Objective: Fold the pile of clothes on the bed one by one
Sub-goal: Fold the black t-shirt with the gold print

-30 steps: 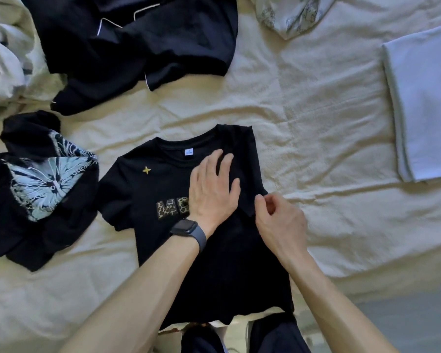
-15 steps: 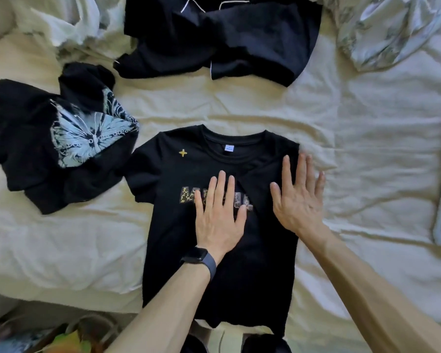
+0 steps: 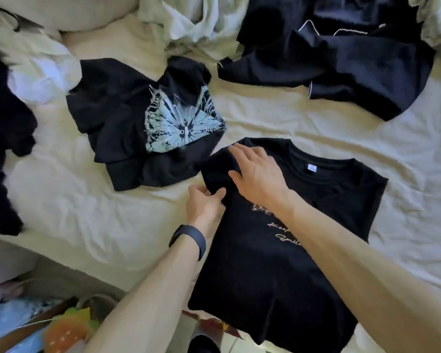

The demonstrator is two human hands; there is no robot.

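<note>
A rumpled cream sheet [image 3: 303, 118] covers the bed [image 3: 61, 253]; blurred clutter [image 3: 49, 324], perhaps a basket, lies beside it.

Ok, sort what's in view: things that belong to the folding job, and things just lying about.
Job:
black T-shirt, with left hand pinching its sleeve and right hand flat on it
butterfly-print shirt
dark garment with white piping

Lying about:
pillow
colourful clutter beside the bed
</note>
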